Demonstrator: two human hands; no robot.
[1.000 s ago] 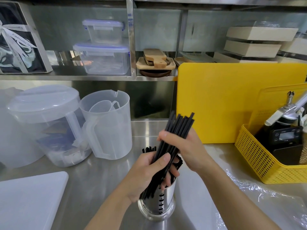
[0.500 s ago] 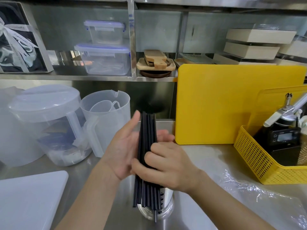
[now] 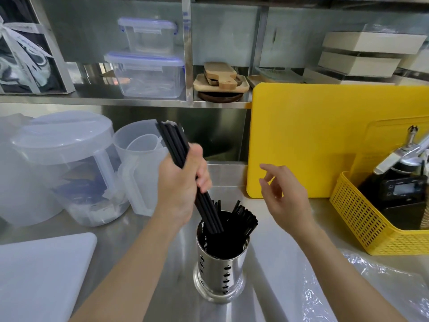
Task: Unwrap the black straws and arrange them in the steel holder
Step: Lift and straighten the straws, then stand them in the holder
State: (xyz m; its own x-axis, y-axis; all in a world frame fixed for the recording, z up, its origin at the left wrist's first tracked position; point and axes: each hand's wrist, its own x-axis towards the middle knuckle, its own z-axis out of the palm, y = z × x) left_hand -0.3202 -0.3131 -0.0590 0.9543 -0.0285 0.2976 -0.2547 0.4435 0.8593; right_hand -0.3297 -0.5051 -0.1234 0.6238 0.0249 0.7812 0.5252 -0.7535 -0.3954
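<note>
Insert step: left hand [image 3: 178, 189] grips black straws [image 3: 176, 145], tips at steel holder [image 3: 220, 270] mouth below; right hand [image 3: 285, 198] loose, empty. Next, probably: let go.

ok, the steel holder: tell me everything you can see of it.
The steel holder is a shiny metal cylinder with columns of punched holes and a flared base ring. It stands upright on the steel counter, with the black straws inside leaning rightward. The bundle in the left hand dips into its mouth. No hand grips it.
</note>
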